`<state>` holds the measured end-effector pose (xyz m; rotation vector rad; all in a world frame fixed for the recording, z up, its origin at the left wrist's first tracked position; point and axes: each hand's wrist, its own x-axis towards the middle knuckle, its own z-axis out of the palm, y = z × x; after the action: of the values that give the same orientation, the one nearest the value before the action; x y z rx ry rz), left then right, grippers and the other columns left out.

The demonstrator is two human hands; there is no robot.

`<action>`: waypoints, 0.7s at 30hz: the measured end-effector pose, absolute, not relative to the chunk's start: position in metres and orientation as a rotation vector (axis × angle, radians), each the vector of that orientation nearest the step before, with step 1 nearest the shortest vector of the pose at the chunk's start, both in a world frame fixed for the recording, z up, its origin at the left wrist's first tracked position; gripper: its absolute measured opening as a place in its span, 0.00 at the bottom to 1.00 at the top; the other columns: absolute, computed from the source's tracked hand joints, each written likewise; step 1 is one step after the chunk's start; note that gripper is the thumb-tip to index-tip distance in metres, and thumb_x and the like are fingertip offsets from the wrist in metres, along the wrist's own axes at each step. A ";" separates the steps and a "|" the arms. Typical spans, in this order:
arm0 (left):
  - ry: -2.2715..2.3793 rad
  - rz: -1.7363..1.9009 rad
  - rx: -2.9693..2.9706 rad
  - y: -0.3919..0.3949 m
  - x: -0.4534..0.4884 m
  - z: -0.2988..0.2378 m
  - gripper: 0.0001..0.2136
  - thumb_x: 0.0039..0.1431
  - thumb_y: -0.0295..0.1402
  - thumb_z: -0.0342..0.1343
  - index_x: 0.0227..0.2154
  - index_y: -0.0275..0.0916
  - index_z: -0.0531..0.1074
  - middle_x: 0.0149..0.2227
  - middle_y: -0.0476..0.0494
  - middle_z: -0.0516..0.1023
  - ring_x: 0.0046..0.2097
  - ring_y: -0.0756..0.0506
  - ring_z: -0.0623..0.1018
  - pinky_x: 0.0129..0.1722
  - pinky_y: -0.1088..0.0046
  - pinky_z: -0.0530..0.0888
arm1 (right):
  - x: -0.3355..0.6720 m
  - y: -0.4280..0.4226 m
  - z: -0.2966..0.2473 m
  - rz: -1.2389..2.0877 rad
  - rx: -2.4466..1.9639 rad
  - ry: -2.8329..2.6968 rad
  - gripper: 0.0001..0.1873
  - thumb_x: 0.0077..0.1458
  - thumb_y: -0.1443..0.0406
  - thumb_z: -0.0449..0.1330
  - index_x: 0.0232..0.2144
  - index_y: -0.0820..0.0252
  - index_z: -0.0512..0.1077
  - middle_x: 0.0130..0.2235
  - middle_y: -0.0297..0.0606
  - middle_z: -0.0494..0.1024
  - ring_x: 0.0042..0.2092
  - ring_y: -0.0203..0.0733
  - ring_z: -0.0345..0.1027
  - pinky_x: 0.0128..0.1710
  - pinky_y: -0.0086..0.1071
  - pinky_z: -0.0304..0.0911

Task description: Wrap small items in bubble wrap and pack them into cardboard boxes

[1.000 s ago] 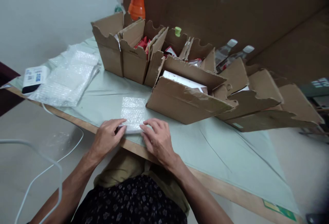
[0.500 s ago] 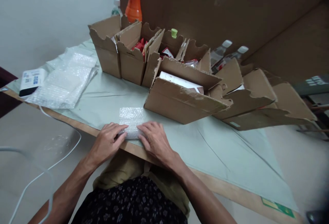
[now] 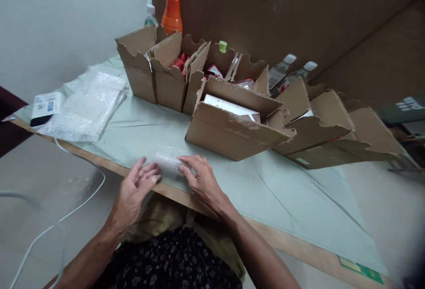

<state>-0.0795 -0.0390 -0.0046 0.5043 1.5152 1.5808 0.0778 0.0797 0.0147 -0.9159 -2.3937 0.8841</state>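
A small piece of bubble wrap point(image 3: 167, 161), smeared by motion, is at the table's front edge between my two hands. My right hand point(image 3: 203, 180) pinches its right side between thumb and fingers. On the other side, my left hand point(image 3: 137, 187) is turned partly palm-in with its fingers apart, close to the wrap's left edge and holding nothing. Whether anything lies inside the wrap cannot be made out.
A stack of bubble wrap sheets point(image 3: 89, 107) lies at the left beside a white-and-black box point(image 3: 47, 108). Several open cardboard bins point(image 3: 232, 136) line the back, some holding red packets. An orange bottle point(image 3: 172, 10) stands behind them. A white cable point(image 3: 83, 207) hangs at the left.
My left hand has come off the bubble wrap, moving left and opening. The wrap, lying flat under both hands before, is now moving and blurred in my right hand.
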 end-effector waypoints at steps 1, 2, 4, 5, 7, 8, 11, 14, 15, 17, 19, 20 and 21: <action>1.385 1.575 0.424 -0.037 -0.073 -0.002 0.36 0.50 0.43 0.69 0.59 0.35 0.66 0.53 0.34 0.79 0.54 0.37 0.79 0.55 0.56 0.77 | 0.080 0.073 0.017 0.912 -0.891 -2.377 0.13 0.67 0.67 0.58 0.50 0.56 0.77 0.46 0.39 0.84 0.47 0.43 0.74 0.53 0.42 0.63; 1.284 1.575 0.368 -0.034 -0.066 0.001 0.34 0.48 0.43 0.71 0.57 0.35 0.69 0.52 0.34 0.80 0.54 0.36 0.80 0.55 0.56 0.76 | 0.083 0.067 0.019 0.911 -0.865 -2.364 0.12 0.66 0.67 0.58 0.49 0.56 0.78 0.45 0.39 0.84 0.47 0.43 0.74 0.53 0.42 0.64; 1.169 1.594 0.306 -0.027 -0.056 0.006 0.31 0.46 0.42 0.72 0.52 0.35 0.72 0.48 0.37 0.82 0.52 0.37 0.80 0.55 0.56 0.76 | 0.091 0.060 0.022 0.827 -0.860 -2.314 0.10 0.65 0.65 0.60 0.46 0.55 0.79 0.45 0.40 0.83 0.49 0.45 0.73 0.54 0.43 0.63; 1.146 1.608 0.287 -0.025 -0.053 0.008 0.29 0.45 0.41 0.73 0.50 0.36 0.73 0.46 0.38 0.83 0.51 0.38 0.81 0.55 0.56 0.76 | 0.097 0.059 0.024 0.770 -0.889 -2.265 0.09 0.64 0.63 0.62 0.46 0.54 0.79 0.47 0.41 0.82 0.51 0.48 0.72 0.55 0.45 0.63; 1.120 1.608 0.258 -0.022 -0.048 0.011 0.27 0.44 0.40 0.74 0.47 0.38 0.75 0.43 0.41 0.83 0.49 0.38 0.81 0.54 0.56 0.77 | 0.109 0.062 0.027 0.749 -0.971 -2.142 0.13 0.62 0.59 0.64 0.48 0.53 0.78 0.55 0.45 0.78 0.57 0.52 0.68 0.57 0.49 0.62; 1.104 1.589 0.250 -0.022 -0.046 0.012 0.26 0.44 0.39 0.74 0.46 0.38 0.75 0.42 0.42 0.84 0.49 0.38 0.82 0.54 0.56 0.77 | 0.115 0.064 0.029 0.823 -0.996 -2.089 0.17 0.61 0.57 0.64 0.50 0.54 0.76 0.57 0.46 0.76 0.58 0.52 0.68 0.57 0.49 0.63; 1.061 1.527 0.229 -0.023 -0.038 0.011 0.22 0.45 0.40 0.73 0.42 0.38 0.76 0.40 0.42 0.83 0.47 0.38 0.82 0.53 0.57 0.77 | 0.125 0.063 0.032 1.175 -0.969 -2.010 0.25 0.58 0.55 0.65 0.55 0.56 0.72 0.54 0.45 0.77 0.51 0.48 0.73 0.49 0.41 0.70; 1.121 1.526 0.214 -0.025 -0.029 0.006 0.20 0.46 0.42 0.73 0.40 0.39 0.76 0.38 0.45 0.83 0.44 0.41 0.82 0.50 0.60 0.78 | 0.126 0.050 0.031 1.181 -0.962 -2.003 0.13 0.57 0.60 0.66 0.44 0.57 0.75 0.44 0.40 0.80 0.43 0.43 0.74 0.45 0.35 0.70; 1.148 1.520 0.225 -0.025 -0.028 0.004 0.21 0.46 0.43 0.73 0.41 0.40 0.76 0.38 0.45 0.83 0.43 0.41 0.82 0.48 0.61 0.78 | 0.127 0.046 0.030 1.137 -0.982 -1.989 0.07 0.57 0.63 0.64 0.39 0.57 0.76 0.40 0.39 0.80 0.41 0.42 0.73 0.44 0.34 0.69; 1.163 1.459 0.290 -0.025 -0.029 0.002 0.25 0.44 0.44 0.74 0.44 0.40 0.76 0.39 0.44 0.83 0.43 0.40 0.81 0.46 0.62 0.78 | 0.132 0.043 0.030 1.155 -1.014 -1.944 0.03 0.58 0.67 0.60 0.32 0.58 0.75 0.34 0.35 0.78 0.36 0.38 0.71 0.39 0.30 0.66; 1.130 1.345 0.380 -0.023 -0.034 0.003 0.30 0.42 0.43 0.74 0.49 0.41 0.76 0.41 0.42 0.83 0.42 0.40 0.81 0.44 0.63 0.78 | 0.143 0.044 0.033 1.337 -1.010 -1.934 0.03 0.56 0.68 0.60 0.30 0.58 0.74 0.29 0.31 0.75 0.32 0.36 0.67 0.33 0.28 0.63; 1.121 1.283 0.423 -0.022 -0.036 0.005 0.30 0.41 0.42 0.75 0.49 0.41 0.76 0.40 0.42 0.83 0.41 0.41 0.81 0.41 0.65 0.77 | 0.150 0.046 0.036 1.429 -1.003 -1.931 0.03 0.55 0.67 0.60 0.30 0.58 0.74 0.28 0.30 0.74 0.31 0.35 0.66 0.32 0.27 0.61; 1.125 1.233 0.461 -0.019 -0.037 0.006 0.29 0.40 0.41 0.75 0.47 0.40 0.77 0.38 0.43 0.82 0.38 0.42 0.80 0.39 0.68 0.76 | 0.158 0.047 0.038 1.487 -1.004 -1.924 0.03 0.54 0.67 0.60 0.29 0.59 0.74 0.28 0.30 0.74 0.31 0.35 0.66 0.32 0.27 0.61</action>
<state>-0.0373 -0.0194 0.0060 0.4609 1.1249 1.2327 0.1577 0.0474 0.0380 -1.0040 -1.9241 1.4870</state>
